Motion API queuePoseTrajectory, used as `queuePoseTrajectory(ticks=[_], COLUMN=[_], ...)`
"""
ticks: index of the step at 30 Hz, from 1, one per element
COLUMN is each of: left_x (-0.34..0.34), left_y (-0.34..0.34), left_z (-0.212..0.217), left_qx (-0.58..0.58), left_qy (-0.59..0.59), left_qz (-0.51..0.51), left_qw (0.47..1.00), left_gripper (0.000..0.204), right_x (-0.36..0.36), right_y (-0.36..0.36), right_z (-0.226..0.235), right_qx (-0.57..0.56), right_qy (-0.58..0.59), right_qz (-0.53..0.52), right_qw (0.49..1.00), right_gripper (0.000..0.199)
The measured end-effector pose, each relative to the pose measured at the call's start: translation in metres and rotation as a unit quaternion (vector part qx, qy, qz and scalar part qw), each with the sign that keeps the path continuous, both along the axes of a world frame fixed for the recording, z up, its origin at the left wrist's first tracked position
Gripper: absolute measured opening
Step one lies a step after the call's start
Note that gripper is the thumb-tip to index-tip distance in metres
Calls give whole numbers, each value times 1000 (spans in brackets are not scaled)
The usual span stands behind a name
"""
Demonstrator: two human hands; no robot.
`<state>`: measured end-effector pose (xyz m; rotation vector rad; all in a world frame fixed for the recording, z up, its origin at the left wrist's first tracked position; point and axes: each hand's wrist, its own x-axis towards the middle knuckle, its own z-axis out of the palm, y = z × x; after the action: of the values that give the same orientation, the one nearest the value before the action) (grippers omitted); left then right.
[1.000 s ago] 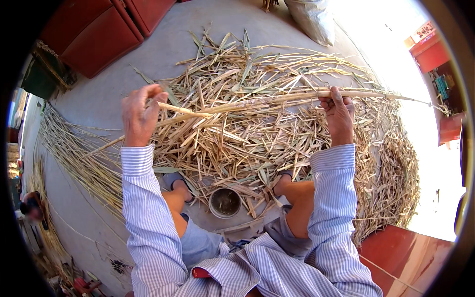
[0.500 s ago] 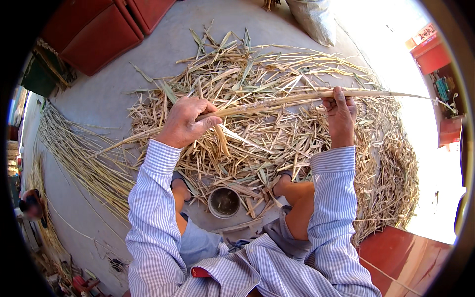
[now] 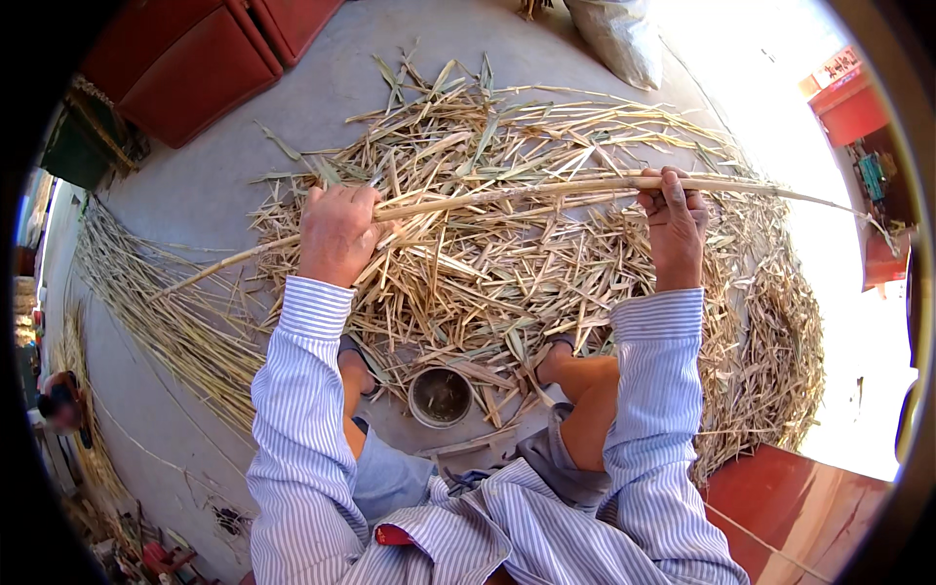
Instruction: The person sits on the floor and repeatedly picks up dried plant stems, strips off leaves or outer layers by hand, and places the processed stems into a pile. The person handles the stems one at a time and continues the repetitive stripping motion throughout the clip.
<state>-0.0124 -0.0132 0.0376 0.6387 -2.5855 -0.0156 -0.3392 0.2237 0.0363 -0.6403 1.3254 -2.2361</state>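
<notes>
A long pale reed stalk (image 3: 507, 195) runs across the view from lower left to far right, held above a heap of dry husks and leaves (image 3: 507, 283). My left hand (image 3: 336, 234) is closed around the stalk on its left part. My right hand (image 3: 673, 219) grips the same stalk farther right, fingers wrapped over it. Both arms wear a blue-and-white striped shirt. The thin tip of the stalk reaches out to the right into the bright glare.
A small round tin (image 3: 441, 396) stands on the concrete between my knees. A bundle of long stripped stalks (image 3: 161, 312) lies at the left. Red boxes (image 3: 195, 58) sit at the top left, a grey sack (image 3: 614, 34) at the top, and a red surface (image 3: 790, 502) at the lower right.
My left hand has slid rightward along the stalk toward my right hand, and more of the stalk's end now sticks out to the left. My right hand has kept its grip.
</notes>
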Motion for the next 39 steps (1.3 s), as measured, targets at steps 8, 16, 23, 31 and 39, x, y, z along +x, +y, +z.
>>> queuePoseTrajectory(ticks=[8,16,23,31,39], left_x=[2,5,24,-44,11], left_y=[-9,-9,-40,41,-10], left_z=[14,19,10,24,26], left_qx=[248,553,557,111,275], left_qy=[46,95,272,101,36], left_qz=[-107,-57,54,-144,-41], left_qw=[962,826,783,978,960], left_gripper=[43,21,22,39,17], right_x=[-3,4,6,97,34], right_y=[6,6,9,-58,-39], right_z=[-1,4,5,0,-6], right_qx=[-57,-84,-118,83,72], right_qy=[0,-2,-8,-6,-104], right_qz=[71,135,177,206,107], right_qw=[996,987,977,975,986], right_gripper=[21,21,17,18,21])
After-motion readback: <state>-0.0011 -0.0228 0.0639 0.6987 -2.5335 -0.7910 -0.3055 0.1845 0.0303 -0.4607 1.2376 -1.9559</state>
